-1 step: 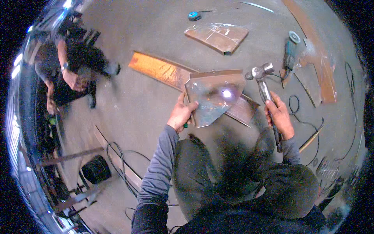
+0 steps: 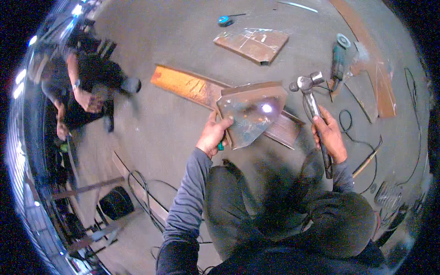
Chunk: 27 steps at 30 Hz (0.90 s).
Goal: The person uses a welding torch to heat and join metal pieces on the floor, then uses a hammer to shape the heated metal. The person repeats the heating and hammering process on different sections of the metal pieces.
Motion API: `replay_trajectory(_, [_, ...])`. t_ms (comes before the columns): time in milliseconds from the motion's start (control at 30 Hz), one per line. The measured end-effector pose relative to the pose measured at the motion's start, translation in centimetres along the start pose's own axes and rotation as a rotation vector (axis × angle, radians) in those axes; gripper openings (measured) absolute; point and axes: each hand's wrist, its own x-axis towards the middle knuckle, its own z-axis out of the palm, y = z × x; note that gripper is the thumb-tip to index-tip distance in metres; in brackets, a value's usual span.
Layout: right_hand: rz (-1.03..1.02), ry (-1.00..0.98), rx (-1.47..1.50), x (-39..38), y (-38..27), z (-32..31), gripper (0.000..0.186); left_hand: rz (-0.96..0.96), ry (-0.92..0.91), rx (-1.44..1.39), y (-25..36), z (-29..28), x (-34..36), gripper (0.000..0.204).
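My left hand is closed on the left edge of a bent steel plate, its thumb on the plate's face. A small green piece sticks out beneath that hand; its kind is hidden. The plate is tilted, with a folded rim along its far side and a bright light spot on its face. It lies over a steel channel with an orange far-left end; whether they touch, I cannot tell. My right hand grips a ball-peen hammer by the handle, head up, right of the plate and apart from it.
Farther off lie a second steel plate with chalk lines and a tape measure. An angle grinder, steel pieces and cables lie to the right. At left a co-worker crouches near a dark-framed stand.
The whole view has shifted slightly. A little more of the green piece shows under my left hand. Both hands keep their holds on the plate and hammer.
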Motion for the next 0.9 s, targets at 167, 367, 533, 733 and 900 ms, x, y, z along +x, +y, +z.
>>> replay_trajectory(167, [-0.03,0.012,0.135,-0.1,-0.9,-2.3,0.055,-0.523,-0.347,-0.791,2.0,-0.3,1.2,0.033])
replay_trajectory(367, [0.004,-0.074,0.184,0.8,0.2,-1.9,0.055,-0.63,-0.55,-1.408,-5.6,1.8,-2.2,0.066])
replay_trajectory(533, [0.059,-0.172,0.146,1.3,0.6,-1.0,0.055,-0.635,-0.517,-1.481,-6.0,0.8,-2.5,0.075])
replay_trajectory(733, [0.063,-0.26,0.017,2.0,1.6,0.8,0.055,-0.503,-0.385,-1.562,-8.3,-0.5,-2.0,0.055])
replay_trajectory(900, [0.066,-0.342,-0.031,2.5,3.4,2.1,0.056,-0.492,-0.299,-1.595,-8.9,-2.8,-1.9,0.05])
